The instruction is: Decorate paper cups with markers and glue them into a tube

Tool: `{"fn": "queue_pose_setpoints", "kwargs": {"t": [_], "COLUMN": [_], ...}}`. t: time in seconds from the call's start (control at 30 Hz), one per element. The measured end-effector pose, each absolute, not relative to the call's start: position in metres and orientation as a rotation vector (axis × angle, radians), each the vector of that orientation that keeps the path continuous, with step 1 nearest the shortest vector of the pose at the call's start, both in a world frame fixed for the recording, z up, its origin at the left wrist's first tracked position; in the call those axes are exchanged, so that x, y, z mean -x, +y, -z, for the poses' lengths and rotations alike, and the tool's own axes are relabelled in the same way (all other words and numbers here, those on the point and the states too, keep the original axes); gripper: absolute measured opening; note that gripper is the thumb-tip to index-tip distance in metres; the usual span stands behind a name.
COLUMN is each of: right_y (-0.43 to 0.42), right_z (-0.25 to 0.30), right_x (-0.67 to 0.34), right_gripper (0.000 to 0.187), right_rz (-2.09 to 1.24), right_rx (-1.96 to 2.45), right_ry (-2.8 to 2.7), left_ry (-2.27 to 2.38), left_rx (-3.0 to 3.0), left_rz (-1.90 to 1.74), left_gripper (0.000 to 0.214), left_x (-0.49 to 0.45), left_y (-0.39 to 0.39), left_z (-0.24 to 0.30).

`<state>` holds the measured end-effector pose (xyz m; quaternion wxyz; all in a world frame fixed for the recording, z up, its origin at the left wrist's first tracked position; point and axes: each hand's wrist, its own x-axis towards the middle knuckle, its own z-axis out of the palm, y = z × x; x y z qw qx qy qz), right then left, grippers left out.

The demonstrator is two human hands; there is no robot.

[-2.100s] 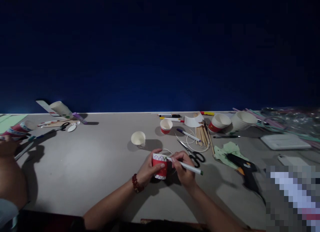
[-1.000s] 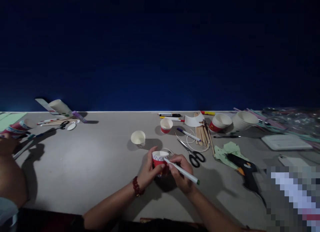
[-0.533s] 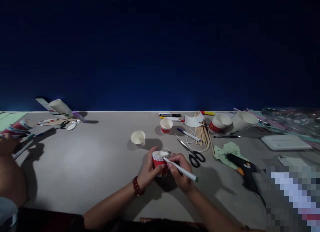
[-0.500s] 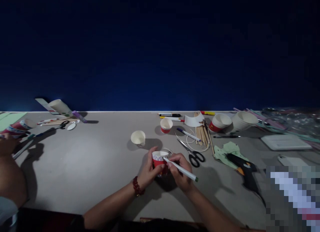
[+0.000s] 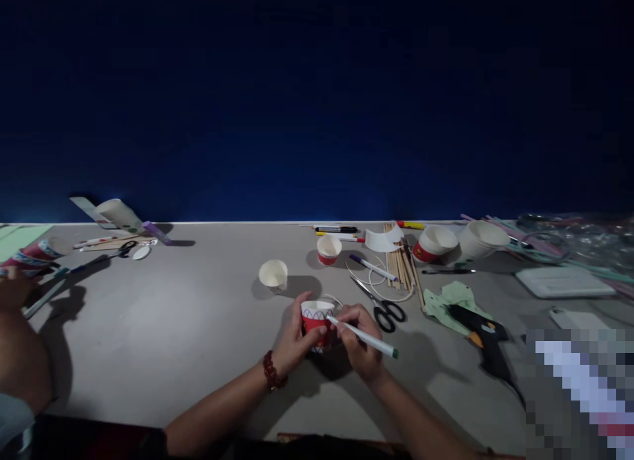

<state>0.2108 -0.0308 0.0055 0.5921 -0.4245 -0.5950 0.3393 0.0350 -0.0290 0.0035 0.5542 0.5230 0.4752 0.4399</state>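
My left hand (image 5: pixel 292 341), with a dark red bead bracelet at the wrist, grips a red and white paper cup (image 5: pixel 312 323) just above the table. Purple arches run along the cup's white upper band. Between the fingers of my right hand (image 5: pixel 361 341) is a white felt-tip marker (image 5: pixel 374 342) with a green end; its tip meets the band near the rim. Beyond my left hand stands a small pale paper cup (image 5: pixel 274 275). Black-handled scissors (image 5: pixel 386 312) lie open to the right of my right hand.
Farther back are a small red cup (image 5: pixel 329 250), a purple marker (image 5: pixel 374 268), wooden sticks (image 5: pixel 403 268) and larger paper cups (image 5: pixel 436 243). A black glue gun (image 5: pixel 485 341) rests on green paper at right. At far left, a co-worker's hand (image 5: pixel 14 291) touches decorated cups (image 5: pixel 37 255).
The marker's tip has shifted slightly right along the cup's band, and my right hand has moved a little with it. My left hand keeps its hold on the cup.
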Motion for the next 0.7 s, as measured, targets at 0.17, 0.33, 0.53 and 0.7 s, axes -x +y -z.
{"fn": "queue_pose_setpoints", "kwargs": {"t": [0.17,0.33,0.53,0.7], "right_y": [-0.0304,-0.0284,-0.0284,-0.0288], "right_z": [-0.0106,-0.0123,-0.0074,-0.0074], "right_x": [-0.2095,-0.2107,-0.2113,-0.2102], "right_gripper": [0.009,0.008,0.012,0.009], "right_rz": [-0.781,-0.785,-0.798,-0.812], "right_rx": [0.992,1.007,0.988,0.997], "right_ry": [-1.390,-1.387,-1.367,-1.377], "left_ry": [1.116,1.121,1.137,1.133], "left_rx": [-1.265,-1.259,-1.262,-1.259], "left_rz": [-1.056,-1.060,-1.034,-1.053], "left_gripper": [0.082,0.083,0.081,0.081], "left_x": [-0.0355,-0.0361,-0.0349,-0.0354], "left_y": [-0.0287,-0.0286,-0.0280,-0.0280], "left_z": [-0.0033,-0.0027,-0.0033,-0.0027]}}
